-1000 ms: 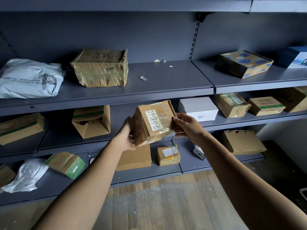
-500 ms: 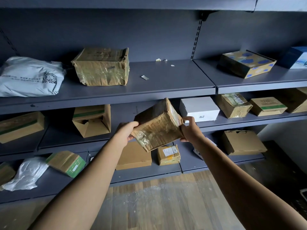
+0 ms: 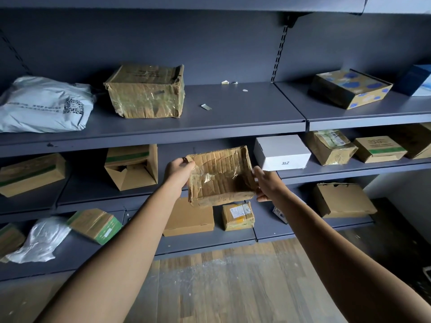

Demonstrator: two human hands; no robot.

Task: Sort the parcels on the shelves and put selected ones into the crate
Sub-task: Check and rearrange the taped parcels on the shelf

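Before the grey metal shelves (image 3: 233,113), at middle-shelf height, a crumpled, tape-glossed cardboard parcel (image 3: 219,178) shows its broad wrinkled face, long axis running left to right. Left hand (image 3: 178,170) pinches its upper left corner; right hand (image 3: 265,185) clasps its right edge, fingers curled.

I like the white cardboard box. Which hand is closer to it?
Right. The right hand sits just below the white cardboard box; the left hand is farther left, across the crumpled brown parcel.
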